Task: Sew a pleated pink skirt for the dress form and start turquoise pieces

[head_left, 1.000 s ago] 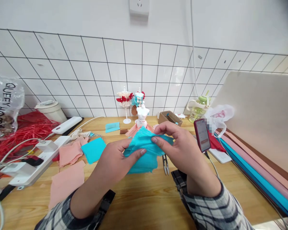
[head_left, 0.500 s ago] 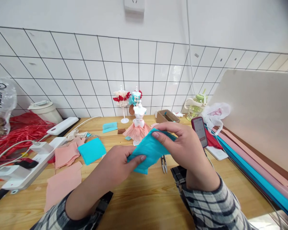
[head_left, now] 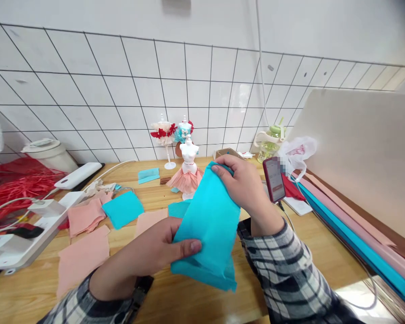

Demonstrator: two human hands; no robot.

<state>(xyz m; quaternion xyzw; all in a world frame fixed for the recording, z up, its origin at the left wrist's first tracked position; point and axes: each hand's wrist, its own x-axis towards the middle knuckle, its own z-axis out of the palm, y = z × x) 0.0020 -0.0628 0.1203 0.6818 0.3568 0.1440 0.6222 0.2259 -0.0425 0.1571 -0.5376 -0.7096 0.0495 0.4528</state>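
A wide blue crepe sheet (head_left: 209, 225) hangs between my two hands, its lower edge folded up. My left hand (head_left: 170, 247) grips its left side, thumb on top. At the upper end, my right hand (head_left: 238, 180) pinches the sheet between thumb and fingers. Just behind the sheet stands a small white mannequin (head_left: 189, 155) with a peach skirt (head_left: 185, 180). A separate blue square (head_left: 123, 209) lies to the left, near a stack of peach pieces (head_left: 86, 217) and a larger peach sheet (head_left: 83, 258).
Two decorated mannequins (head_left: 164, 135) stand by the tiled wall. On the left are a power strip (head_left: 37, 238) and red shreds (head_left: 16, 193). A phone (head_left: 274, 180), a green bottle (head_left: 269, 143) and coloured rolls (head_left: 351, 234) are on the right.
The blue sheet is now spread taller and faces the camera, with its lower part hanging further down. A peach piece now shows beside my left hand. The view has shifted slightly.
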